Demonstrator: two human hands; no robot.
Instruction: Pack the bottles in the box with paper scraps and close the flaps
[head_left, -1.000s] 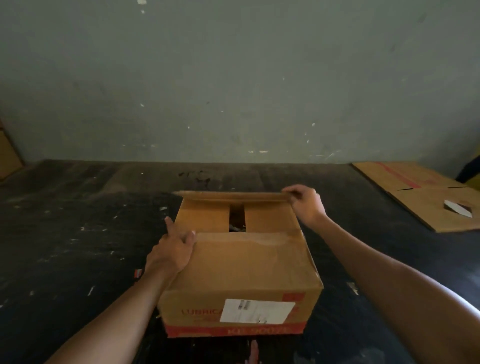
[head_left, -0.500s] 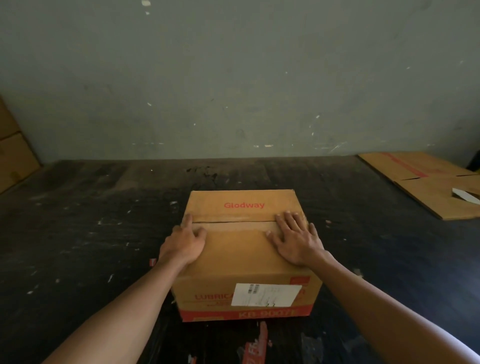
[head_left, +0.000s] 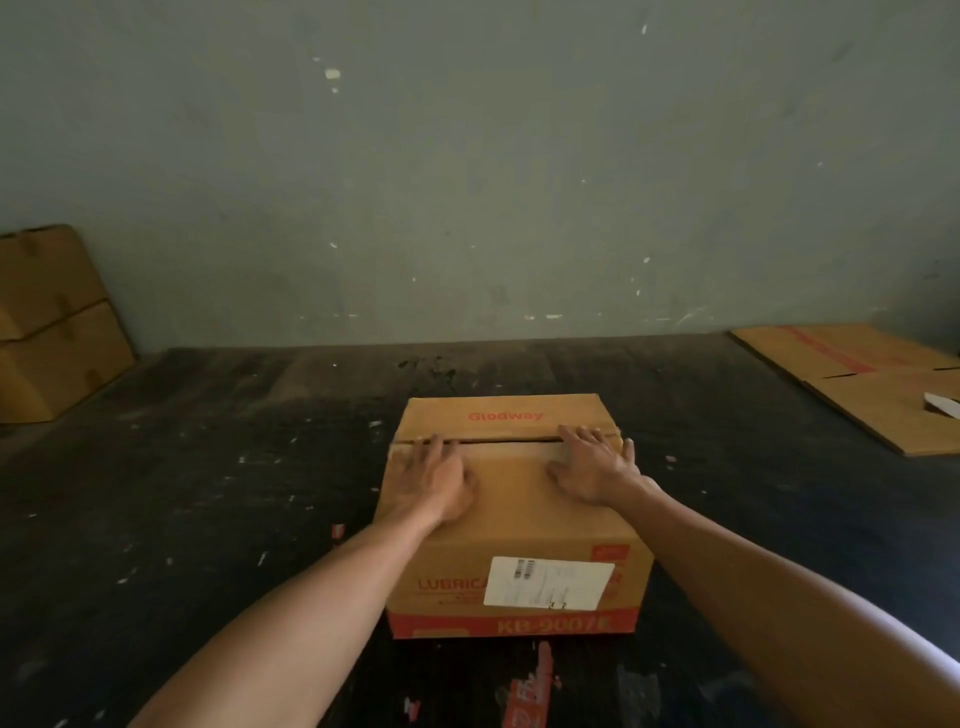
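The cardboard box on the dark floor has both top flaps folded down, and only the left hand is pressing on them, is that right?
Not quite. In the head view both hands press on the cardboard box: the left hand and the right hand lie flat on the near flap, fingertips at the seam. The flaps are folded down, as you said.

A dim, scuffed grey-green wall (head_left: 467, 182) meets a dark speckled floor (head_left: 182, 493), with stacked cardboard boxes (head_left: 52, 327) left and flattened cardboard (head_left: 862, 379) right.

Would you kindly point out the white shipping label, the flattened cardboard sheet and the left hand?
White shipping label (head_left: 548, 582): head view, middle of the sticker.
Flattened cardboard sheet (head_left: 862, 384): head view, its bare brown face.
Left hand (head_left: 436, 480): head view, back of the hand.
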